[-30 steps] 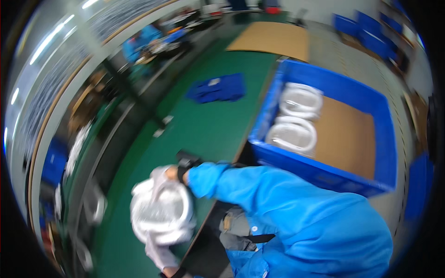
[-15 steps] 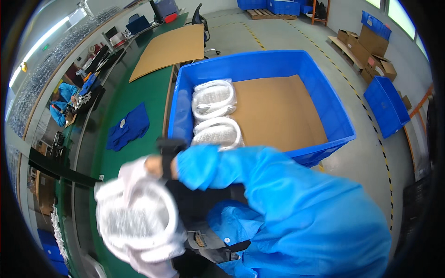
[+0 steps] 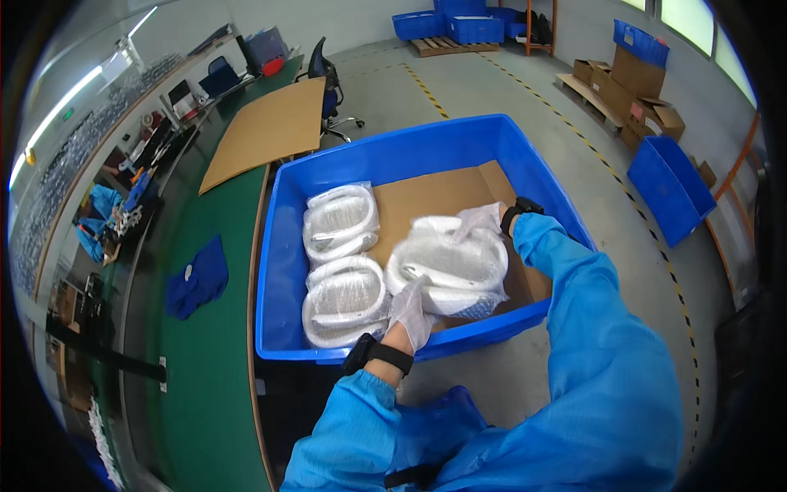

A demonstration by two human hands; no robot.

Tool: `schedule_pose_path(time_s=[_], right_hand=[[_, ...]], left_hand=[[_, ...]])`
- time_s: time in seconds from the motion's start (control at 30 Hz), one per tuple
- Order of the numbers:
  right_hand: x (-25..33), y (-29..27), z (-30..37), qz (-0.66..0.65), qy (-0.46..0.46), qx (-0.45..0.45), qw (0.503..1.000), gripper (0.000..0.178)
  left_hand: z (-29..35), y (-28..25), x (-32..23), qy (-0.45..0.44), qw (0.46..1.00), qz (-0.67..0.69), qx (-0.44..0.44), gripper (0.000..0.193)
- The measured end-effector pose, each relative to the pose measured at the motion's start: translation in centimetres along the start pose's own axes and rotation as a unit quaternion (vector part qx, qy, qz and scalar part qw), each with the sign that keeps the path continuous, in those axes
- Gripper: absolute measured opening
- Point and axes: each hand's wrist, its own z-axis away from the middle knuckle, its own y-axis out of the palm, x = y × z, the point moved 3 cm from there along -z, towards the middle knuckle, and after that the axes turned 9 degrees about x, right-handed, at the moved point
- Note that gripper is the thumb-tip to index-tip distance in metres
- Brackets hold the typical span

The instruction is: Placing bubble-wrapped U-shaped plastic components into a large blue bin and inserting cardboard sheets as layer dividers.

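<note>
Between my two gloved hands is a white curved, ring-like part [image 3: 451, 261] in clear bubble wrap, over the right part of the blue bin. My left hand [image 3: 412, 316] grips its near left side, and my right hand [image 3: 484, 220] is closed on its far right side. Two similar wrapped white parts lie along the bin's left wall: a far one [image 3: 340, 221] and a near one [image 3: 344, 299]. A cardboard sheet [image 3: 418, 193] lines the bottom of the large blue bin [image 3: 393, 148]. Whether the held part touches the cardboard, I cannot tell.
To the left runs a green-topped bench [image 3: 205, 361] with a blue cloth [image 3: 198, 279] and a large cardboard sheet [image 3: 266, 131]. An office chair [image 3: 328, 86] stands beyond the bin. On the right are a tilted blue bin [image 3: 668, 189] and cardboard boxes [image 3: 611, 90].
The wrapped part has moved from over the bench at the left to over the bin. Both hands now show on it, and my view has shifted.
</note>
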Motion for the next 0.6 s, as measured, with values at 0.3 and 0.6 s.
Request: schedule_pose_path(time_s=[0.3, 0.6], right_hand=[[-8.1, -2.1, -2.5, 0.184, 0.095, 0.059, 0.977, 0.052], [-2.4, 1.5, -7.1, 0.358, 0.082, 0.097, 0.925, 0.061]], left_hand=[[-0.3, 0.3, -2.1, -0.479, 0.844, -0.241, 0.028, 0.050], [8.2, 3.1, -12.2, -0.020, 0.766, -0.640, -0.053, 0.035]])
